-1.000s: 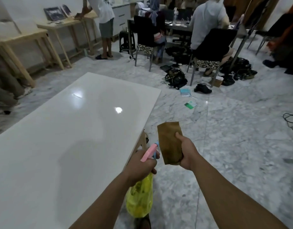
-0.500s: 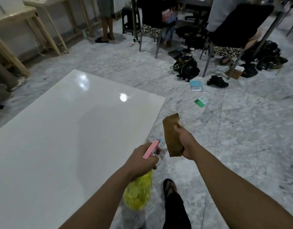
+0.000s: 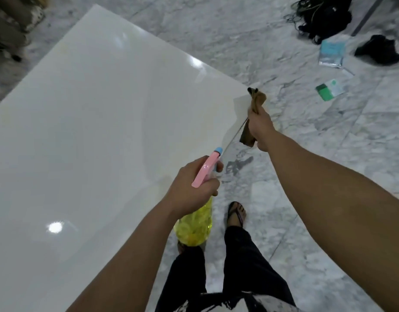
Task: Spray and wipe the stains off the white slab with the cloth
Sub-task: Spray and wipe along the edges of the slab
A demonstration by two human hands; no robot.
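Note:
A glossy white slab (image 3: 88,122) fills the left half of the view, its right edge running diagonally past my hands. My left hand (image 3: 191,188) grips a spray bottle (image 3: 195,224) with a yellow body and a pink trigger head, held just off the slab's right edge with the nozzle pointing up and right. My right hand (image 3: 260,126) is closed on a folded brown cloth (image 3: 257,99) beside the slab's far right corner. No stains stand out on the shiny surface.
Grey marble floor (image 3: 329,154) lies to the right. My legs and a sandalled foot (image 3: 236,215) stand close to the slab's edge. Black bags (image 3: 324,16), a dark shoe (image 3: 378,50) and packets (image 3: 331,54) lie on the floor at upper right.
The view has tilted down and moved closer to the slab. My right hand with the cloth has reached forward to the slab's far corner. My left hand keeps hold of the spray bottle.

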